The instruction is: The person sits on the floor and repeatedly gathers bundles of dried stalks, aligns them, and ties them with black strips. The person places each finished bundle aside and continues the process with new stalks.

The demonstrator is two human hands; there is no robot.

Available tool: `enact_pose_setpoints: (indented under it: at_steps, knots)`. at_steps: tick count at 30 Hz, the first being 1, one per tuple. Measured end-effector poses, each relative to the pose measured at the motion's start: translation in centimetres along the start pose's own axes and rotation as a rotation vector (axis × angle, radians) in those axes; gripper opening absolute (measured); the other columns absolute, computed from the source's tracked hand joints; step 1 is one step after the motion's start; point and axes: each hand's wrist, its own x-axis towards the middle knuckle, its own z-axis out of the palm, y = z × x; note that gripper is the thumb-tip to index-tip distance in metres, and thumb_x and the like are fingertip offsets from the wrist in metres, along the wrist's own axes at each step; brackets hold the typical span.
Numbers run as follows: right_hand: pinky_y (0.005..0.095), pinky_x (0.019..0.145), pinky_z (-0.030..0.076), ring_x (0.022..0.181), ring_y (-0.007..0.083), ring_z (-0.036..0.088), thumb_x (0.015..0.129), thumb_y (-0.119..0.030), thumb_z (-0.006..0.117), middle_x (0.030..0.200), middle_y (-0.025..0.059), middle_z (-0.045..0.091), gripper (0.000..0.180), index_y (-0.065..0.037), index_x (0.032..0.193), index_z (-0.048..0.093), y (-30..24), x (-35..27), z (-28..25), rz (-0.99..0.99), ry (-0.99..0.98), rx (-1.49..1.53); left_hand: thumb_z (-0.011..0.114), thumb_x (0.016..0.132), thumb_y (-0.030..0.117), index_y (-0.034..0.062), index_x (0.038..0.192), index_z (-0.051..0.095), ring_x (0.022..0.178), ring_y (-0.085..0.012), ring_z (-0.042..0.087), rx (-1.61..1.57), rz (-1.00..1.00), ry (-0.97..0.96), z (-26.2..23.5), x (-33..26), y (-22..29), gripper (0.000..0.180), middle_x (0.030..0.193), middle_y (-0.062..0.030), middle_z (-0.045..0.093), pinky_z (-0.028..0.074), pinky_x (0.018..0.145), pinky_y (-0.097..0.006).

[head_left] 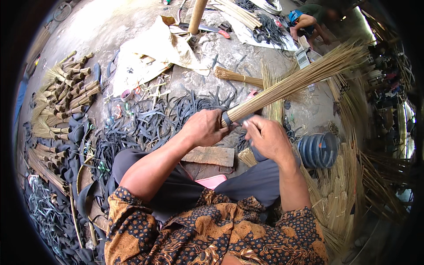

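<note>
A long bundle of thin tan sticks, a stick broom point(291, 84), slants up to the right in front of me. My left hand point(204, 127) is closed round its butt end. A black rubber strip point(226, 118) is wrapped around the bundle beside that hand. Just right of the wrap, my right hand point(268, 138) is closed, with thumb and fingers pinched on the dark end of the strip, close under the bundle. The right fingertips are partly blurred. Below both hands, a wooden board point(209, 156) lies by my crossed legs.
Loose black rubber strips point(145, 121) cover the floor ahead and left. Short tied bundles point(66, 90) are piled at far left. A red-handled knife point(216, 31) lies near a wooden post point(197, 17). A ribbed plastic container point(317, 150) and loose sticks point(338, 194) are at right. Another person point(309, 22) crouches far right.
</note>
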Motion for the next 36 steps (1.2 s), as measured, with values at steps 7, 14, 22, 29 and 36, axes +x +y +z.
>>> enact_pose_setpoints:
  at_steps: [7, 14, 22, 29, 36]
  knots:
    - [0.0347, 0.056, 0.053, 0.054, 0.016, 0.066, 0.105, -0.033, 0.059, 0.067, 0.0109, 0.071, 0.037, 0.003, 0.108, 0.071, -2.8, 5.3, 3.8, 0.153, -0.088, 0.451, 0.066, 0.093, 0.03, 0.0032, 0.105, 0.061, 0.074, -0.0411, 0.073, 0.272, 0.065, 0.195, 3.1, 0.5, -1.9, 0.03, 0.078, -0.0215, 0.072, 0.059, 0.065, -0.052]
    - [0.0211, 0.063, 0.051, 0.074, 0.008, 0.067, 0.109, -0.027, 0.055, 0.088, 0.0086, 0.073, 0.027, -0.002, 0.107, 0.065, -1.4, 2.7, 7.9, 0.191, 0.077, 1.077, 0.066, 0.092, 0.025, 0.0039, 0.104, 0.055, 0.071, -0.0404, 0.073, 0.327, -0.009, 0.309, 3.0, 1.2, -3.4, 0.027, 0.076, -0.0212, 0.071, 0.058, 0.061, -0.051]
    - [0.0256, 0.058, 0.038, 0.065, 0.005, 0.041, 0.11, -0.022, 0.052, 0.075, -0.0049, 0.048, 0.023, -0.005, 0.1, 0.064, 0.8, -1.2, 8.3, 0.083, -0.037, 0.853, 0.078, 0.08, 0.017, -0.0081, 0.109, 0.055, 0.09, -0.0486, 0.071, 0.146, -0.13, 0.284, 0.9, 1.8, -2.4, 0.045, 0.101, -0.0296, 0.07, 0.059, 0.083, -0.05]
    - [0.0191, 0.052, 0.028, 0.061, -0.0007, 0.033, 0.109, -0.024, 0.058, 0.079, -0.0106, 0.044, 0.032, -0.002, 0.133, 0.059, 2.5, -0.6, 6.3, 0.058, -0.081, 1.186, 0.079, 0.091, 0.016, -0.0024, 0.11, 0.066, 0.076, -0.0106, 0.068, -0.787, 0.068, -0.42, -1.4, 0.6, -0.6, 0.029, 0.086, -0.0023, 0.072, 0.054, 0.067, -0.03]
    - [0.0208, 0.053, 0.028, 0.063, -0.0007, 0.035, 0.108, -0.026, 0.062, 0.081, -0.0089, 0.051, 0.025, -0.004, 0.119, 0.063, 2.1, 0.0, 7.4, 0.086, -0.025, 1.347, 0.075, 0.087, 0.018, -0.0032, 0.112, 0.057, 0.073, -0.0284, 0.067, -0.468, 0.065, -0.142, 0.8, 0.2, -0.7, 0.037, 0.081, -0.0174, 0.068, 0.054, 0.07, -0.04]
